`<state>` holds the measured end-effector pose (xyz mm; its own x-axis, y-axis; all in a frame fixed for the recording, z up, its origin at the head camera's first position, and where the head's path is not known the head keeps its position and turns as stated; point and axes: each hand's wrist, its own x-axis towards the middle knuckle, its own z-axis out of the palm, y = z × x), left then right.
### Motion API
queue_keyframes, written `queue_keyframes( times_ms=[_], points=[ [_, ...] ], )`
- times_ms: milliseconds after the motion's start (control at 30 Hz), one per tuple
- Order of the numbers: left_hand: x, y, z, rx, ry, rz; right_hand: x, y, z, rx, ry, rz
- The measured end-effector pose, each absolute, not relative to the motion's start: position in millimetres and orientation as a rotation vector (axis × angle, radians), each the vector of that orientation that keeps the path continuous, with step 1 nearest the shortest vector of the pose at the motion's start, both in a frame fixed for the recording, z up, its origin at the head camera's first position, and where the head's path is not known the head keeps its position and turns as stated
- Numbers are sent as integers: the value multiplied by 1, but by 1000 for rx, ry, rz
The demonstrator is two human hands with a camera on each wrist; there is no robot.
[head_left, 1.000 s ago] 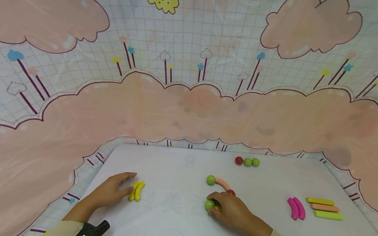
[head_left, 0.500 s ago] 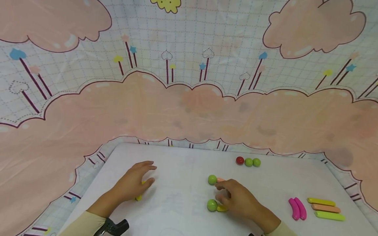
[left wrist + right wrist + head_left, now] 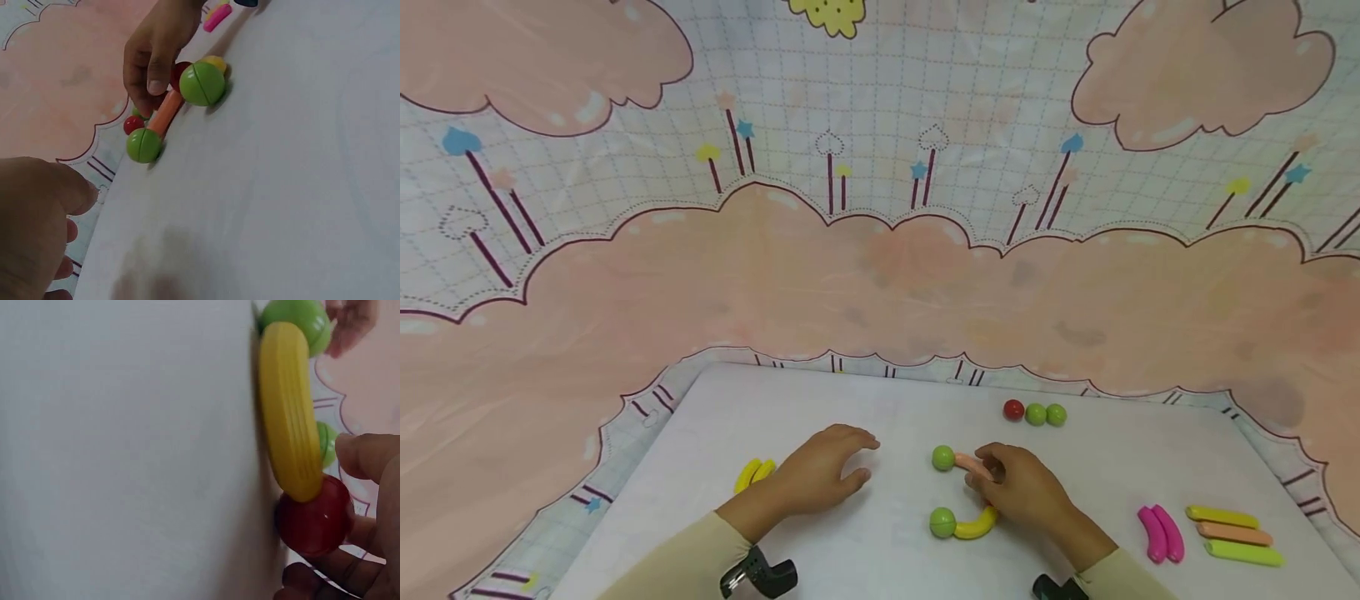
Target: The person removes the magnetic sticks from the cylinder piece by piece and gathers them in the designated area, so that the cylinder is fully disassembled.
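Note:
In the head view, my left hand [image 3: 820, 468] hovers over the white tabletop, relaxed fingers holding nothing, beside two yellow curved toy sticks [image 3: 748, 473]. My right hand [image 3: 1026, 492] is at an orange curved toy stick [image 3: 973, 464] joined to a green ball [image 3: 943, 457]. A yellow curved stick [image 3: 287, 412] runs from another green ball [image 3: 942, 522] to a red ball [image 3: 315, 515]; my right hand hides that red ball in the head view. Its fingers lie behind the red ball in the right wrist view, thumb apart; whether they pinch the orange stick is unclear.
A red ball [image 3: 1013, 410] and two green balls [image 3: 1046, 414] line the back edge. To the right lie two pink curved sticks [image 3: 1161, 534] and straight yellow [image 3: 1222, 517], orange [image 3: 1235, 533] and green sticks [image 3: 1245, 553]. A cloud-printed cloth [image 3: 880, 283] hangs behind.
My left hand has moved right, away from the pair of yellow curved sticks. My right hand has left the near green ball and yellow stick and shifted back to the orange stick.

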<state>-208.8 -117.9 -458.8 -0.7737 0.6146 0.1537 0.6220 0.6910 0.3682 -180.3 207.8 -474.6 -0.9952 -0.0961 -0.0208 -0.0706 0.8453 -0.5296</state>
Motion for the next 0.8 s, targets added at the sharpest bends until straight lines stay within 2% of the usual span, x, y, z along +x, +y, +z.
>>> queue_keyframes(
  times_ms=[400, 800],
  points=[
    [-223, -56, -476, -1052, -2930, -760, -170, 208, -474, -292, 3029, -720],
    [-230, -18, -493, -1133, -2813, -701, -169, 215, -475, -366, 3019, -746]
  ],
)
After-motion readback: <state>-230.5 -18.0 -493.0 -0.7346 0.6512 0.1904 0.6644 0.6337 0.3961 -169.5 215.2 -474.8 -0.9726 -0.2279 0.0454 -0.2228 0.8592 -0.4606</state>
